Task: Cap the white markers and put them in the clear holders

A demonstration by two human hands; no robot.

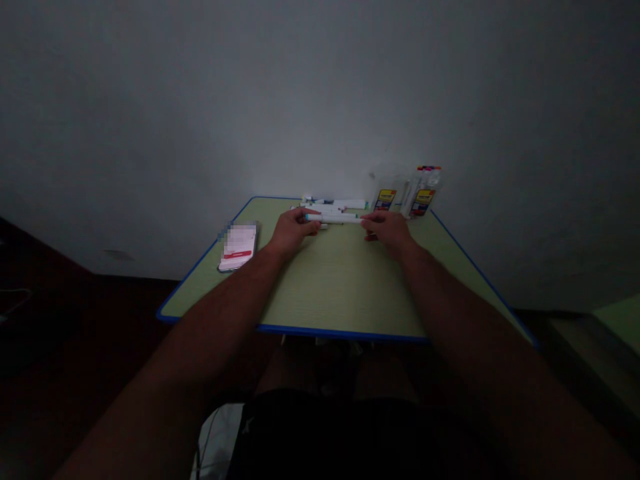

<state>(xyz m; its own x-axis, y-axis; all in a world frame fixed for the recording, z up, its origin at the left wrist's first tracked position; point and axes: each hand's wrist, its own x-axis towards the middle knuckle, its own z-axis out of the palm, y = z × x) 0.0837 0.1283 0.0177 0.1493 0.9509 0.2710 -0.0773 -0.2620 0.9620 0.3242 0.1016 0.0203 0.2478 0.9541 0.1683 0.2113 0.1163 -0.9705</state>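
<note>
Both my hands hold white markers level above the back of the green table (340, 293). My left hand (294, 230) has its fingers closed round the left end of the white markers (334, 218), which show small blue-green bands. At their right end, my right hand (387, 230) pinches the tip between thumb and fingers. Behind them, more white markers (350, 203) lie in a loose group near the wall. How many markers are held cannot be made out.
A phone (239, 247) with a lit screen lies on the table's left side. Clear plastic packages (423, 197) with yellow and red labels stand at the back right against the wall (320, 100). The table has a blue edge.
</note>
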